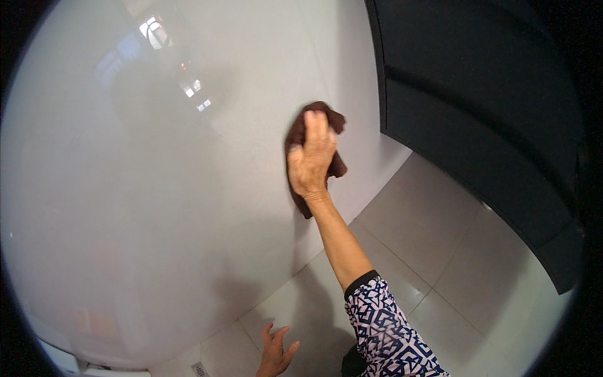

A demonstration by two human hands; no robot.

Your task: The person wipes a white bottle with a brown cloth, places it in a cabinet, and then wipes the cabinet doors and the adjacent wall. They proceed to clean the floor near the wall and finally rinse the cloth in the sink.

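My right hand (pixel 313 158) lies on a dark brown cloth (pixel 297 136) and presses it against a glossy white wall (pixel 165 165). Its fingers point up the wall, and folds of the cloth stick out on both sides of the hand. The right arm wears a patterned sleeve with a black cuff. Low in the view, my left hand (pixel 277 351) hangs over the tiled floor (pixel 424 264), fingers apart and holding nothing.
A large black panel-like furnishing (pixel 471 94) stands at the right, close to the wall. A small floor drain grate (pixel 199 369) is at the bottom. White objects (pixel 59 358), partly cut off, sit at the lower left. The wall shows bright reflections.
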